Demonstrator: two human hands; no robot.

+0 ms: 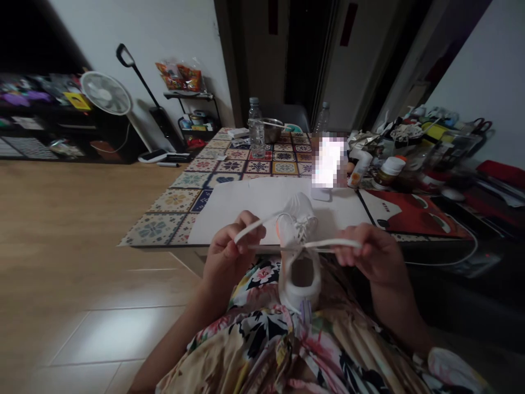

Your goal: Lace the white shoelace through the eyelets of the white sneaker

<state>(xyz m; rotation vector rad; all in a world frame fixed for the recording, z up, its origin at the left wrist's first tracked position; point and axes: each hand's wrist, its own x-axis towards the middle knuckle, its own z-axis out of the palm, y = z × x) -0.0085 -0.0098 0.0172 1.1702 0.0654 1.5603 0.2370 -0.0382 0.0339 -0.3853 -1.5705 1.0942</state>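
Note:
A white sneaker (300, 273) rests between my lap and the table's front edge, its toe pointing away from me and its opening toward me. White shoelaces (262, 223) stretch out sideways from the top of its tongue. On the left side, my left hand (233, 241) is closed, pinching a lace that loops up over the fingers. My right hand (365, 250) is closed round the lace (332, 243) drawn out to the right. The laces meet over the shoe, but whether they are knotted there I cannot tell.
White paper (229, 205) covers the near part of the patterned table (164, 219). A blurred-out phone (328, 164) stands beyond the shoe. Further back are a water bottle (256, 131) and a metal bowl (273, 130). Jars and clutter, including a white-lidded jar (389, 171), crowd the right side.

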